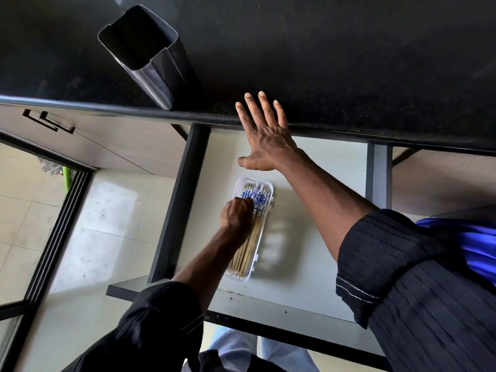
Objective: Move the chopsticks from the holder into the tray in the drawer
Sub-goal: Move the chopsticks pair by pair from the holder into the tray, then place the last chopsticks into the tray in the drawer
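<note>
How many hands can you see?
2. The left hand is down on the chopsticks in the tray; the right hand reaches toward the counter edge.

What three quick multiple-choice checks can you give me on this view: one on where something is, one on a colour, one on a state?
1. Where do the chopsticks lie?
A. In the white tray in the open drawer
B. On the black countertop
C. In the holder

2. What colour is the pattern on the chopsticks' thick ends?
A. Red
B. Blue
C. Green

3. What state is the dark holder on the countertop in?
A. Full of chopsticks
B. Lying on its side
C. Upright with no chopsticks showing in it

Answers:
1. A, the bundle rests lengthwise inside the tray on the drawer floor, with the left hand closed over it.
2. B, blue marks on white show beside the left hand.
3. C, its open mouth shows only a dark interior, while the right hand rests flat at the counter edge.
</note>
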